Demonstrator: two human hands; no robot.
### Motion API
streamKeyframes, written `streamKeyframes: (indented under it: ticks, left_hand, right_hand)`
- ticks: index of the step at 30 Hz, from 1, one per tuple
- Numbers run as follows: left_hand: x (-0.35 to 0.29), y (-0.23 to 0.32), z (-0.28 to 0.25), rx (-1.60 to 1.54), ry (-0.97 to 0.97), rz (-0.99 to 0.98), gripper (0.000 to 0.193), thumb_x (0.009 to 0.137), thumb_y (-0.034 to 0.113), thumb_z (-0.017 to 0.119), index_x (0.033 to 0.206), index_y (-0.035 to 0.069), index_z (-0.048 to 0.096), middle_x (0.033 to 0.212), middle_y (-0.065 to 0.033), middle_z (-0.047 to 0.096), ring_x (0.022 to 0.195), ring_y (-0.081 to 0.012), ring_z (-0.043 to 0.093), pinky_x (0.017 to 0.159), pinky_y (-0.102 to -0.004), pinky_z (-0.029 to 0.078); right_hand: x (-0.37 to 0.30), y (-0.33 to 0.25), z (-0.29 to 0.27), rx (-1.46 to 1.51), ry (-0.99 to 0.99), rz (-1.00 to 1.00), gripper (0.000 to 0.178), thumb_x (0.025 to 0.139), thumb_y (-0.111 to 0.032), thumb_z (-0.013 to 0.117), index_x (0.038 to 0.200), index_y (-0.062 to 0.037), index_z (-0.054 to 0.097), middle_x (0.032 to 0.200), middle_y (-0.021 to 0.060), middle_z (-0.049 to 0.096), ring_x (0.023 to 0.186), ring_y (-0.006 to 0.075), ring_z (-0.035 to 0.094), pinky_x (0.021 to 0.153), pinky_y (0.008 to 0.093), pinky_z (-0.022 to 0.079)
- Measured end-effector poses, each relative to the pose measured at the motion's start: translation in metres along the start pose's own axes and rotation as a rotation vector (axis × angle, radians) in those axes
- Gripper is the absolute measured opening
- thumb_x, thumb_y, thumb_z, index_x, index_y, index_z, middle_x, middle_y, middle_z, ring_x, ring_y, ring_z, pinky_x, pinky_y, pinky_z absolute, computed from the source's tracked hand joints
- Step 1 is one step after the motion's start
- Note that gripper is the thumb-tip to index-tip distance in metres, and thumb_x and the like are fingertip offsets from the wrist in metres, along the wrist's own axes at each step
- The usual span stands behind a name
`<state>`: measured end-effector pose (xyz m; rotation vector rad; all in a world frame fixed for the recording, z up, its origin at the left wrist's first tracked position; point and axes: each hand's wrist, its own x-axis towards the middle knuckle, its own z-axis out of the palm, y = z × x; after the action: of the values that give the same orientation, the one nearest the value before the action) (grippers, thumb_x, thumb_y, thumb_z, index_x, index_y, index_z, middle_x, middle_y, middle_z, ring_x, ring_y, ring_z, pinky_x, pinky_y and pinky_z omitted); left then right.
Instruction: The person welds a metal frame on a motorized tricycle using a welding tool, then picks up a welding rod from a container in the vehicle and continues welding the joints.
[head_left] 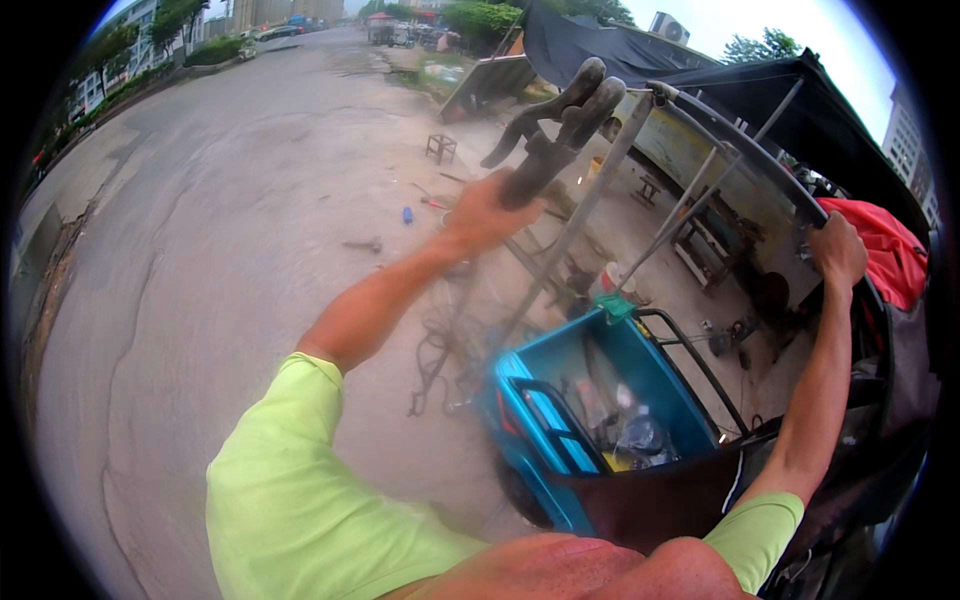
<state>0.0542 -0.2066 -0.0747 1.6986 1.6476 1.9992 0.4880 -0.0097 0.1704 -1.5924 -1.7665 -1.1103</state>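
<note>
Left hand (490,215): fingers wrapped around the lower shank of a dark grey, forked implement with two thick, rounded prongs and a curved side arm (545,155). The shank emerges from the top of the fist; the prongs rise beyond the fingers, and the side arm bends away to their left. Blur leaves the material uncertain, metal or hard rubber. Judged by its thickness, the piece is probably stiff, sturdy rather than fragile, and top-heavy, since its bulk lies above the grip. A hold higher on the shank, just below the fork, would likely reduce tipping; the side arm seems a poorer grip.

Right hand (838,250): fingers curled over the lower end of a long, curved black tube (755,152), which runs from the knuckles up toward the implement. The tube appears rigid and smooth, so a full-fist hold should resist turning better than a fingertip pinch. A soft red cloth (880,255) lies just beside these fingers, on their outer side. Below and between both hands stands a bright blue, open-topped cargo box (670,400), with clear plastic bags (640,435) inside.
</note>
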Motion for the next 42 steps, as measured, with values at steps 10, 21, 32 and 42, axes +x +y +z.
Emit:
streamKeyframes:
  ticks: [10,21,32,42]
  left_hand:
    - [0.008,0.001,-0.007,-0.764,-0.040,-0.416,0.023,0.098,0.026,0.072,0.096,0.008,0.057,0.073,-0.0043,0.064,0.056,-0.0152,0.061,0.051,-0.0330,0.051]
    - [0.008,-0.008,-0.015,-1.104,-0.122,-0.521,0.027,0.100,0.036,0.068,0.097,0.012,0.057,0.074,-0.0028,0.060,0.057,-0.0174,0.060,0.059,-0.0373,0.053]
    - [-0.005,0.009,-0.010,-0.590,0.021,-0.276,0.026,0.096,0.026,0.074,0.100,0.004,0.061,0.072,-0.0023,0.062,0.057,-0.0123,0.060,0.053,-0.0300,0.052]
    - [-0.008,0.007,-0.008,-0.397,0.014,-0.223,0.028,0.093,0.027,0.077,0.099,0.002,0.063,0.073,-0.0015,0.063,0.059,-0.0104,0.059,0.054,-0.0277,0.048]
  right_hand:
    - [0.000,0.001,0.001,-0.006,0.009,-0.009,0.031,0.095,-0.031,0.060,0.110,-0.0064,0.071,0.109,0.0227,0.075,0.102,0.0434,0.073,0.087,0.0549,0.057]
    - [0.000,-0.005,-0.007,-0.029,-0.043,0.031,0.037,0.092,-0.036,0.067,0.115,-0.0078,0.072,0.113,0.0201,0.075,0.107,0.0422,0.072,0.089,0.0542,0.058]
    - [0.002,0.002,0.000,0.023,-0.021,-0.001,0.032,0.094,-0.029,0.060,0.111,-0.0061,0.073,0.111,0.0222,0.076,0.103,0.0434,0.073,0.088,0.0541,0.057]
    - [-0.001,-0.001,-0.003,0.009,-0.017,0.002,0.032,0.092,-0.030,0.065,0.112,-0.0059,0.074,0.110,0.0225,0.076,0.103,0.0427,0.073,0.088,0.0532,0.057]
